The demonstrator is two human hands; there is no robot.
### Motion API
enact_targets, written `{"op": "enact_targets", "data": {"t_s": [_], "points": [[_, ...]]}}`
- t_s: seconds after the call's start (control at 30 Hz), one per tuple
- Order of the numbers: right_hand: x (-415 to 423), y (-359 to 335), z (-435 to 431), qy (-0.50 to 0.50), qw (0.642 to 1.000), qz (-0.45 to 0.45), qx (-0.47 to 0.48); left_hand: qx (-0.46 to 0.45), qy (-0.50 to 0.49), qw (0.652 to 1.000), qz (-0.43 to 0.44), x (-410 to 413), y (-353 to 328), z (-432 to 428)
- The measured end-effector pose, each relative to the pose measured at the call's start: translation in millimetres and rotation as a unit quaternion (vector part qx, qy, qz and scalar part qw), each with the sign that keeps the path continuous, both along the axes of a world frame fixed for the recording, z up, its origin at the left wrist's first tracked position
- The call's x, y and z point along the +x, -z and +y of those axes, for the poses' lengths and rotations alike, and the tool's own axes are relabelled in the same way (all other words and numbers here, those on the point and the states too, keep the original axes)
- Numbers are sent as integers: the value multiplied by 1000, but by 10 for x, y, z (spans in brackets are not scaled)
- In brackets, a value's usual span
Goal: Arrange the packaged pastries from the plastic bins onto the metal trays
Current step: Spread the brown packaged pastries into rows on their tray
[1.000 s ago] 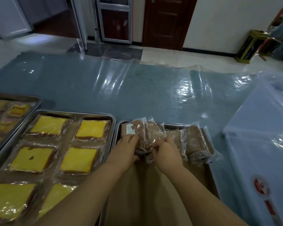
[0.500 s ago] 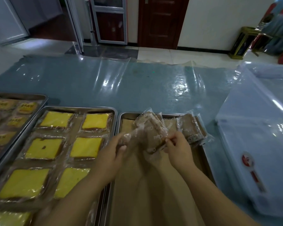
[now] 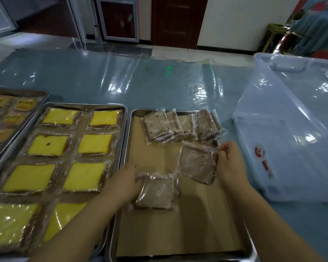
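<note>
Trays number three, side by side across the lower left and centre of the frame. The right tray point(image 3: 129, 133), lined with brown paper point(image 3: 178, 233), carries the brown pastries. A row of brown packets point(image 3: 180, 125) overlaps along its upper end, stacked so tightly that an exact count is not possible, though it looks like five or six.

Two more brown packets are in the hands. The left hand point(image 3: 123, 184) has its fingers curled round the upper left corner of the lower packet point(image 3: 156, 194) at the tray's centre. The right hand point(image 3: 229, 163) pinches the upper right edge of the tilted packet point(image 3: 197, 165), which is just up and to the right of the other. Whether either packet touches the paper cannot be told.

The middle tray point(image 3: 83, 105) holds eight yellow cake packets point(image 3: 95, 143) in two columns of four. The lowest pair is blurred, and one is partly behind the left forearm. The left tray point(image 3: 44, 95) is cut off by the frame's left edge, so its labelled packets cannot be counted.

One translucent plastic bin point(image 3: 292, 148) sits at the right, cut off by the edge, its contents unclear.
</note>
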State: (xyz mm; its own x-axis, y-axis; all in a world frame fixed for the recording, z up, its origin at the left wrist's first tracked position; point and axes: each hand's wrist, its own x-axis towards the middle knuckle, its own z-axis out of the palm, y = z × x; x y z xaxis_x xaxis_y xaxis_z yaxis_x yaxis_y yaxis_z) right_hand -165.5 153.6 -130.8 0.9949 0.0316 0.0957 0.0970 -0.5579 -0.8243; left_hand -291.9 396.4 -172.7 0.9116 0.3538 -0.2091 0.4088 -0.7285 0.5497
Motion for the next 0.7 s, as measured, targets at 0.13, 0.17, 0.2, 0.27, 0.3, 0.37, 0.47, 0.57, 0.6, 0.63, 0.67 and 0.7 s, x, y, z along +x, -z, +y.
{"op": "enact_targets", "data": {"t_s": [0.13, 0.17, 0.2, 0.27, 0.3, 0.37, 0.47, 0.57, 0.6, 0.63, 0.67, 0.7], "points": [[-76, -4, -125, -64, 985, 70, -146, 105, 86, 988, -72, -93, 38, -151], [-97, 4, -151, -82, 970, 87, -213, 106, 126, 984, -71, -106, 48, -201], [-120, 23, -178, -96, 951, 93, -280, 105, 165, 979, -62, -117, 66, -254], [-191, 88, -222, -117, 916, 69, -377, 118, 221, 967, -46, -140, 115, -342], [-237, 125, -236, -133, 907, 48, -398, 130, 233, 963, -41, -154, 139, -364], [-340, 220, -252, -199, 897, 0, -395, 159, 235, 958, -32, -186, 186, -380], [-483, 352, -274, -311, 871, 10, -380, 188, 238, 953, -21, -227, 204, -382], [-578, 436, -331, -330, 856, -1, -398, 191, 244, 951, -13, -304, 193, -415], [-602, 446, -358, -328, 855, -4, -401, 187, 243, 952, -13, -346, 194, -426], [-624, 447, -390, -328, 853, 1, -406, 181, 241, 953, -15, -399, 192, -435], [-650, 446, -428, -331, 850, 8, -411, 175, 238, 955, -17, -458, 189, -447], [-680, 448, -477, -336, 846, 13, -414, 170, 234, 957, -18, -524, 182, -459]]}}
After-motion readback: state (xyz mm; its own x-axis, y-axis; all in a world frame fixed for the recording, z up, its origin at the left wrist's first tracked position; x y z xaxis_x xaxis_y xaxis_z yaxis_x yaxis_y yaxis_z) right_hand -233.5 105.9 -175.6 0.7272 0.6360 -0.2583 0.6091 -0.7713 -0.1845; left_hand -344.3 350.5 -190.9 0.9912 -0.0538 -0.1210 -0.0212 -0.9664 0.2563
